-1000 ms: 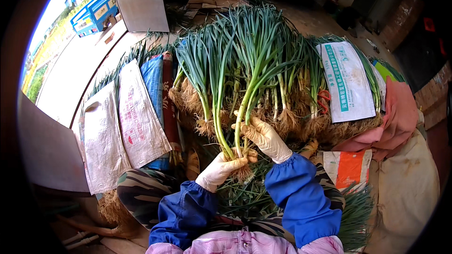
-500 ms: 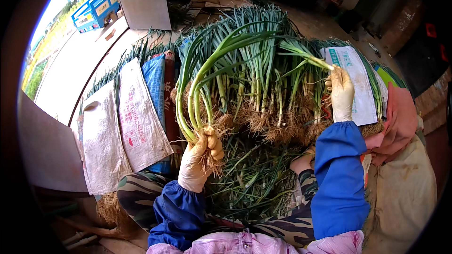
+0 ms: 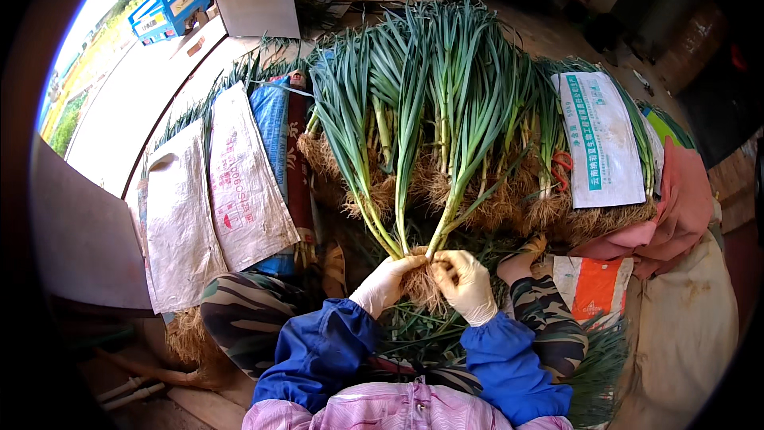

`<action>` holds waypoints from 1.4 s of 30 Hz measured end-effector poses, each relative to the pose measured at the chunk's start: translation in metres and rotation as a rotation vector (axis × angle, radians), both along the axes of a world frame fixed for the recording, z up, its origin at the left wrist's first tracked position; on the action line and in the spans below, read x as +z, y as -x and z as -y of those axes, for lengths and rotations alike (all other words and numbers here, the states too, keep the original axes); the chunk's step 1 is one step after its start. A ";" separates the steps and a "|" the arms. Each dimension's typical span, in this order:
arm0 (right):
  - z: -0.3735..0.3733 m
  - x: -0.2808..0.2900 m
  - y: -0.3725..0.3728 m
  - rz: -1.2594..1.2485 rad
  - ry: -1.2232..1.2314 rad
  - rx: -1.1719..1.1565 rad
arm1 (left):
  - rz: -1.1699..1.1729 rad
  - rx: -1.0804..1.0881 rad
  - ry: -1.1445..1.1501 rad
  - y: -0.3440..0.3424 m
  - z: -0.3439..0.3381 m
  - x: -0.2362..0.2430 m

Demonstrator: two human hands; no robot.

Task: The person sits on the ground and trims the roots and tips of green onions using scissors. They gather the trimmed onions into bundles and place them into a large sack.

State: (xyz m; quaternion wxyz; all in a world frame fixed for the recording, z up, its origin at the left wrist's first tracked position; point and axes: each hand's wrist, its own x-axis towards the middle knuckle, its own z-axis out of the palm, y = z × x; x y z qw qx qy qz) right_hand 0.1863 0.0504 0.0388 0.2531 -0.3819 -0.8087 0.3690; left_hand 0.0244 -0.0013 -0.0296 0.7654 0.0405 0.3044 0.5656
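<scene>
My left hand (image 3: 382, 285), in a pale glove, is closed round the root end of several long green leeks (image 3: 404, 215). Their leaves fan upward and away over the pile. My right hand (image 3: 465, 287), gloved likewise, pinches the base of the right-hand stalks beside it, its thumb and fingertips together. A tuft of brown roots (image 3: 422, 291) hangs between the two hands. Beyond them stands a thick row of leeks (image 3: 469, 56), with their roots toward me and leaves at the far side.
White woven sacks (image 3: 247, 183) cover more leeks at the left, next to a blue sack (image 3: 270, 123). Another white sack (image 3: 605, 143) lies over the pile's right end. A pink cloth (image 3: 676, 199) is at the right. Loose leaves (image 3: 422, 338) litter the ground between my legs.
My right hand has come down and left with its leek to meet my left hand. My left hand has moved right and lower, and the leaves it holds now point away from me.
</scene>
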 end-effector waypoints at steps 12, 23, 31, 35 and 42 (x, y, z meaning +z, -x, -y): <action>0.011 0.001 -0.026 0.292 0.264 0.552 | -0.369 0.110 -0.064 0.003 0.010 -0.001; -0.059 -0.006 0.002 -0.854 1.139 0.077 | 0.328 -0.069 -0.230 -0.025 0.024 0.018; -0.063 -0.020 0.024 -0.319 0.642 -0.221 | 0.127 -0.121 -0.116 -0.009 0.023 0.012; -0.057 -0.047 0.037 -0.412 0.651 -0.211 | -0.161 -0.142 -0.124 -0.021 0.036 -0.005; -0.083 -0.043 0.050 -0.925 0.982 -0.350 | -0.076 -0.128 -0.219 -0.014 0.039 0.015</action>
